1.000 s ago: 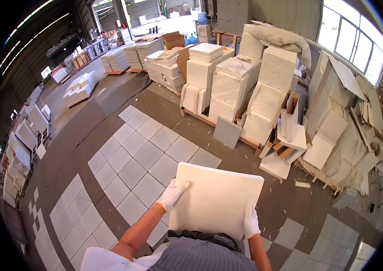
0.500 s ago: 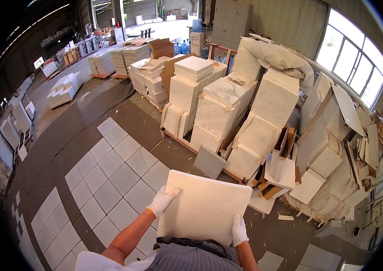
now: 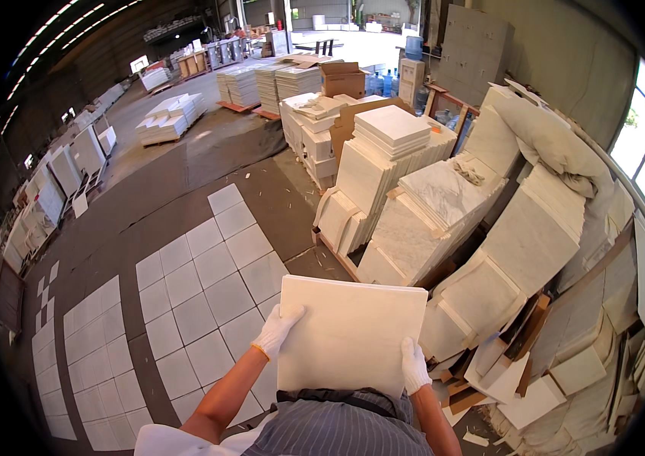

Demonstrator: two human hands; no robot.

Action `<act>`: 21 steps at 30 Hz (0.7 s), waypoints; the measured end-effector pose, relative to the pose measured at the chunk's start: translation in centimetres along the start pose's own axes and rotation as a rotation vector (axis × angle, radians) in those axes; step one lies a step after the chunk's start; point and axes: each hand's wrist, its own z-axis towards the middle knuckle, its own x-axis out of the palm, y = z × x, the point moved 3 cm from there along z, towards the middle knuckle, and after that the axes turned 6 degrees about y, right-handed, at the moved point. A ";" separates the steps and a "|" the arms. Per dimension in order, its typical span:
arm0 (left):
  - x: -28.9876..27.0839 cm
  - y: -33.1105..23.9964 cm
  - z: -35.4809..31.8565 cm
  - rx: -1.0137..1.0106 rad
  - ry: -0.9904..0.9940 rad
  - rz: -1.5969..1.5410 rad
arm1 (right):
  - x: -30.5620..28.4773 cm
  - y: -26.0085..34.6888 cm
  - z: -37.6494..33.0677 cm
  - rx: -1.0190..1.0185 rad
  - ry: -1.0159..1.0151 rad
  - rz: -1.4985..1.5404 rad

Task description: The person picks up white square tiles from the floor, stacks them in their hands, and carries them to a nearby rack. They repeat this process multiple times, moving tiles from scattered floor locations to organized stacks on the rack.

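Held against my waist is a square, cream-white stone tile [image 3: 349, 334]; its doubled upper edge suggests more than one tile, though I cannot tell how many. My left hand [image 3: 280, 331], in a white work glove, grips the left side with the thumb on the face. On the opposite side my right hand [image 3: 414, 366], gloved too, clasps the edge lower down. The fingers behind the tile are hidden. To the left on the floor, pale square tiles [image 3: 205, 310] lie in a grid of rows.
Stacks of stone slabs [image 3: 482, 213] stand on pallets to the right, with cardboard offcuts [image 3: 524, 327] beside them. A brown carton [image 3: 342, 79] and water dispenser [image 3: 411, 74] are farther back. Another tile block [image 3: 101, 365] covers the floor at left. A low tile pallet [image 3: 170, 119] stands beyond.
My view has swung left, so the slab stacks and window sit farther right. Both hands keep their hold on the tile, which now looks more level.
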 end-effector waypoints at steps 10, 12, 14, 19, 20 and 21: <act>0.7 -7.0 5.9 -0.019 -0.250 0.044 | 0.3 4.8 15.0 0.006 0.171 -0.065; -0.3 -7.6 8.1 -0.037 -0.265 0.025 | 1.6 5.6 18.1 -0.012 0.194 -0.077; -1.3 -7.5 11.9 -0.028 -0.257 0.002 | 2.3 3.0 22.8 -0.066 0.200 -0.001; -5.7 -8.6 23.1 -0.011 -0.186 0.007 | 6.3 9.3 30.5 -0.076 0.224 0.017; -6.9 -9.6 25.9 -0.003 -0.163 0.023 | 7.6 10.6 32.4 -0.119 0.226 0.045; -8.1 -10.7 28.6 0.002 -0.165 0.039 | 9.0 11.4 34.6 -0.160 0.229 0.073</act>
